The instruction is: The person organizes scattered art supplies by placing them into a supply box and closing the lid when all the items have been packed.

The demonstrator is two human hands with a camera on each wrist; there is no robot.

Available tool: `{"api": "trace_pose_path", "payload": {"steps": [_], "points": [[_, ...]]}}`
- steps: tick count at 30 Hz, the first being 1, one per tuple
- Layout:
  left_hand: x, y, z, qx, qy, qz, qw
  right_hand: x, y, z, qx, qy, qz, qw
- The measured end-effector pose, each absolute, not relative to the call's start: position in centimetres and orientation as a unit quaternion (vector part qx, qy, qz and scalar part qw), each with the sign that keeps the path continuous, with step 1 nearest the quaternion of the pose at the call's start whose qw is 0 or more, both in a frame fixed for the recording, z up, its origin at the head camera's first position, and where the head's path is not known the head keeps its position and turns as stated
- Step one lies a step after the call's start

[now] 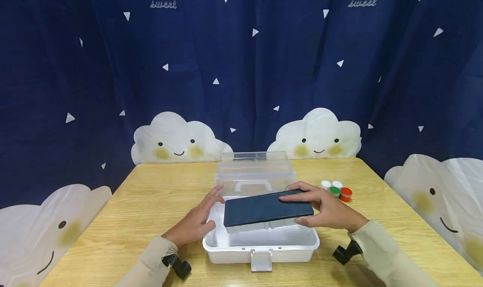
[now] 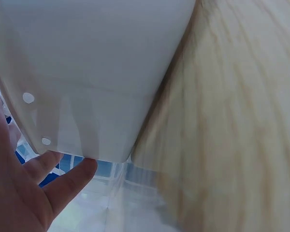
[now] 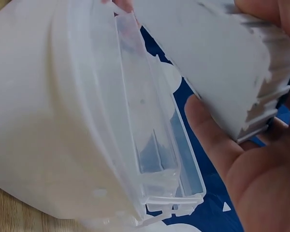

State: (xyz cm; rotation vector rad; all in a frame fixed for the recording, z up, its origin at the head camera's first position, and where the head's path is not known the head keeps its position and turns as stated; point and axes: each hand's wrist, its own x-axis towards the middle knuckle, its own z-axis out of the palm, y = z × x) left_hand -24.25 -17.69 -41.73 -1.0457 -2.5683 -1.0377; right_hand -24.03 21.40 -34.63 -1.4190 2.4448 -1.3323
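A white plastic storage box stands on the table with its clear lid raised at the back. Over its opening, tilted with the right end higher, is a flat white case with a dark blue top. My right hand grips this case by its right end, fingers on top and thumb at the near edge. In the right wrist view the case's white ribbed side shows. My left hand is at the storage box's left side, fingers extended; in the left wrist view fingertips touch the box's outer edge.
Several small jars with white, green and red lids stand on the table right of the storage box. A latch hangs at the box's front. Behind the wooden table hangs a dark blue curtain.
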Motion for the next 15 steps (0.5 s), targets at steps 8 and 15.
{"api": "trace_pose_path", "payload": {"steps": [8,15], "points": [[-24.35,-17.73,-41.86,-0.352,-0.866,-0.344,0.095,-23.56,20.95,-34.48,-0.466,0.785,-0.408,0.021],[-24.41,-17.72,-41.92,-0.352,-0.865,-0.345,0.093,-22.97,20.43,-34.24,-0.451,0.827,-0.337,-0.006]]}}
